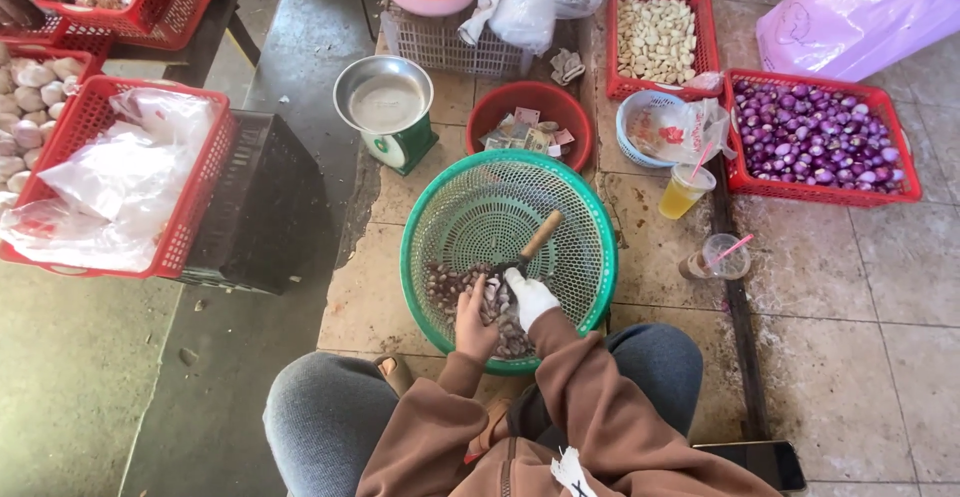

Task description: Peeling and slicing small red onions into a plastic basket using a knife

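Brown sleeves and grey-clad knees fill the bottom edge, with a dark phone (765, 460) lying on the tiled floor (850, 357) just beside the right knee. Between the knees sits a round green mesh basket (590, 219), its near rim touching the person's lap. Both hands work low inside it. The bare left hand (475, 322) is curled down over a heap of small brownish bulbs (445, 287) at the basket's near side. The right hand (530, 297), in a white glove, is clenched around a knife with a wooden handle (541, 234) that angles up toward the basket's middle.

Most of the basket's far half shows open mesh. Beyond its far rim, almost touching, stand a red bowl of paper money (530, 122) and a small green scale with a metal pan (385, 107). To the right, two plastic cups (700, 222) stand near a red crate of purple shallots (815, 137). At left, a black crate (260, 202) borders a bare strip of floor.
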